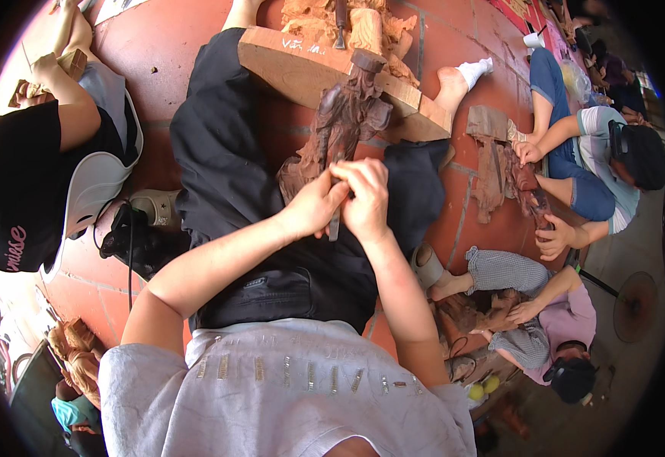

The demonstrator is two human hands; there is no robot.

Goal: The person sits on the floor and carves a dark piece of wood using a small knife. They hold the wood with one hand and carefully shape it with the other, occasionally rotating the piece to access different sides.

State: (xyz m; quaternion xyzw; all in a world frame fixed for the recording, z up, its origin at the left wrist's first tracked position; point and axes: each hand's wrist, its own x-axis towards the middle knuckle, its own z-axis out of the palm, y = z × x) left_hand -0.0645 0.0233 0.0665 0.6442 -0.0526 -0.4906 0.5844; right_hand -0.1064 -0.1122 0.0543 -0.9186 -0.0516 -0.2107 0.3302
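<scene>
A dark brown carved wooden figure (340,122) leans between my knees, its top resting near the edge of a thick wooden board. My left hand (309,204) and my right hand (366,199) meet in front of the figure's lower part, fingers closed together. Below the fingers a thin grey strip (334,228) sticks out from between the two hands; its kind cannot be made out. My hands hide part of the figure's base and most of the strip.
The thick wooden board (294,57) lies beyond my knees, bearing a lighter wood carving (374,34) and a chisel (341,23). Co-workers sit on the red tile floor: one with a white-brimmed black cap (20,183) at left, others at right handling a reddish carving (529,186).
</scene>
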